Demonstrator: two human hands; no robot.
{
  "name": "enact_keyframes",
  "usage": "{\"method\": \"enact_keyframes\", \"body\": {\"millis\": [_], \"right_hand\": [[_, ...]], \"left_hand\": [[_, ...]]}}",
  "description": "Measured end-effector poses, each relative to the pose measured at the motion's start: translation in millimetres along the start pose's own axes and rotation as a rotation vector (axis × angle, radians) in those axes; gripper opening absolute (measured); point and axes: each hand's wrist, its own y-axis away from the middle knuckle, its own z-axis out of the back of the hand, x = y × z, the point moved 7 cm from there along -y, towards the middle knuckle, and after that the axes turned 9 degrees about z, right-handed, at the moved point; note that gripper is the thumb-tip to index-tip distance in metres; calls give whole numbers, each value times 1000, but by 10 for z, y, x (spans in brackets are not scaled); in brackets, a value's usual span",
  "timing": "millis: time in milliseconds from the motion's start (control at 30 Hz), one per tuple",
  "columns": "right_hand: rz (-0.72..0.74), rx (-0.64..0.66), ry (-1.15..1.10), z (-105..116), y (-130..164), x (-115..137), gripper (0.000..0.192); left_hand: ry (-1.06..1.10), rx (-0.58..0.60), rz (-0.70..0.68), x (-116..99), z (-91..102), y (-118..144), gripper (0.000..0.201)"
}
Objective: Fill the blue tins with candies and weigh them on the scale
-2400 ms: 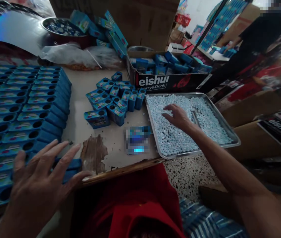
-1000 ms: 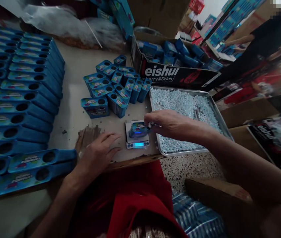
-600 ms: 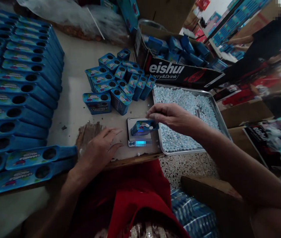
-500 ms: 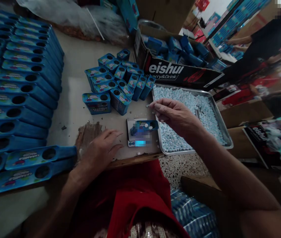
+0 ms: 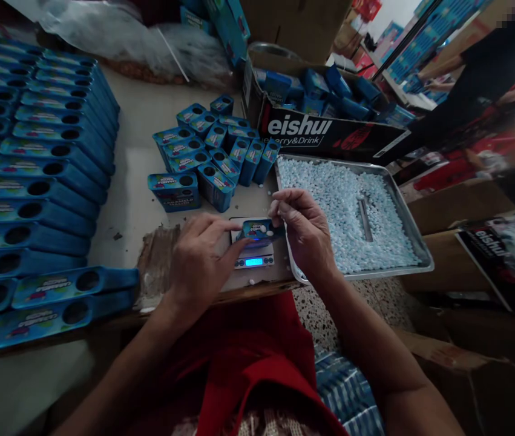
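Observation:
A small blue tin (image 5: 257, 229) lies on a pocket scale (image 5: 253, 261) with a lit display, at the table's front edge. My left hand (image 5: 200, 257) reaches in from the left, and its thumb and forefinger grip the tin's left end. My right hand (image 5: 303, 229) hovers at the tin's right end with its fingertips pinched together, seemingly on a pale candy. A couple of white candies show in the tin's opening. Right of the scale is a metal tray (image 5: 420, 245) filled with pale blue candies (image 5: 330, 194).
A cluster of open blue tins (image 5: 212, 154) stands behind the scale. Long rows of blue tins (image 5: 34, 181) fill the left. A cardboard box (image 5: 321, 134) of tins sits behind the tray, and a metal tool (image 5: 365, 219) lies in it. Another person (image 5: 488, 66) stands far right.
My left hand has slid right from the table top onto the tin. My right hand has come back down from above the tray edge to the tin's right end.

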Motion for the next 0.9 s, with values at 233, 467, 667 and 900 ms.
{"method": "enact_keyframes", "body": {"millis": [233,467,667,900], "right_hand": [[-17,-22,-52,1,98,-74,15],[42,-38,375,738,87,11,18],[-280,443,1420,1512,261,-298,56],[-168,602,1460,1327,-134,-784,37]], "left_hand": [[-40,98,39,-262,-242,-202,17],[-20,159,9,-420,-471,-323,11],[15,15,-9,-338,-219,-373,14],[-47,-87,122,228,303,88,15]]}}
